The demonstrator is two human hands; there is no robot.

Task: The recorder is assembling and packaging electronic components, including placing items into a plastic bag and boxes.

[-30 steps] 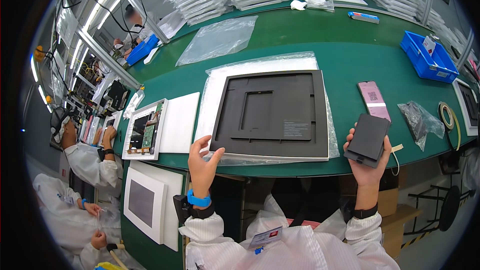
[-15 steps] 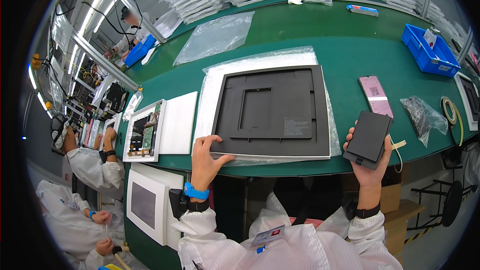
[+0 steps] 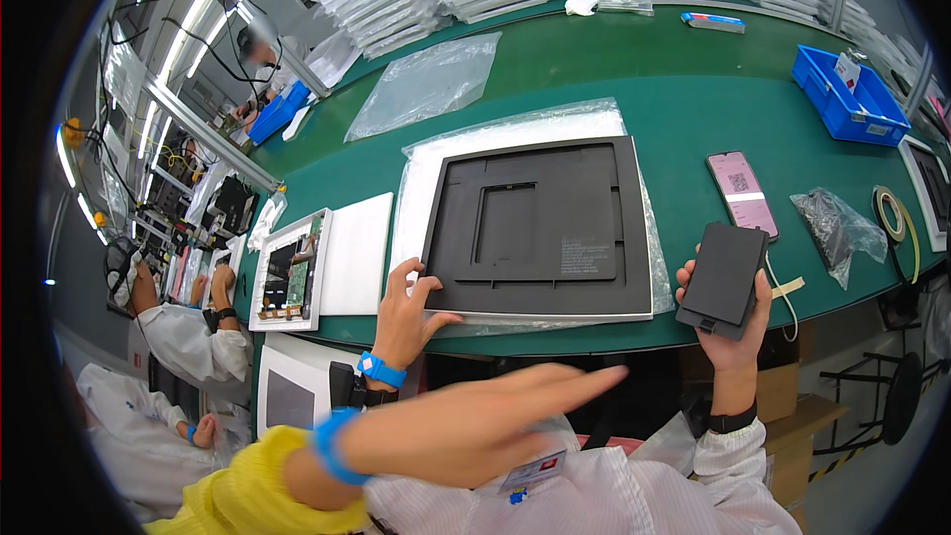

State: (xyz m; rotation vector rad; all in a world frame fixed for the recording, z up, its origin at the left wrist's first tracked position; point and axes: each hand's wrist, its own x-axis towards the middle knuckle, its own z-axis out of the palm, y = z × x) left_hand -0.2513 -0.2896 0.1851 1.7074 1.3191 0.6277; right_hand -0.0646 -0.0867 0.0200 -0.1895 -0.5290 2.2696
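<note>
A dark flat panel (image 3: 570, 208) with a recessed rectangular window lies on white foam wrapped in clear plastic (image 3: 525, 129), in front of me. My left hand (image 3: 401, 315) grips its near left corner, fingers at the side edge and thumb by the front edge. To the right, my right hand (image 3: 738, 337) holds a flat black rectangular pack (image 3: 723, 277) above the table's front edge. Just beyond it lies a phone with a pink screen (image 3: 745, 200). Another person's hand (image 3: 466, 426), in a yellow sleeve, reaches across below my left hand.
On the left sits a white frame with exposed circuit boards (image 3: 292, 272), beside a white slab (image 3: 357, 253). A blue bin (image 3: 852, 104), a bag of small dark parts (image 3: 837, 233) and tape rolls (image 3: 887, 213) are at right. Other people work at left and far back.
Another person's yellow-sleeved arm has come in from the lower left, passing in front of my body. My hands keep their holds on the panel and the black pack.
</note>
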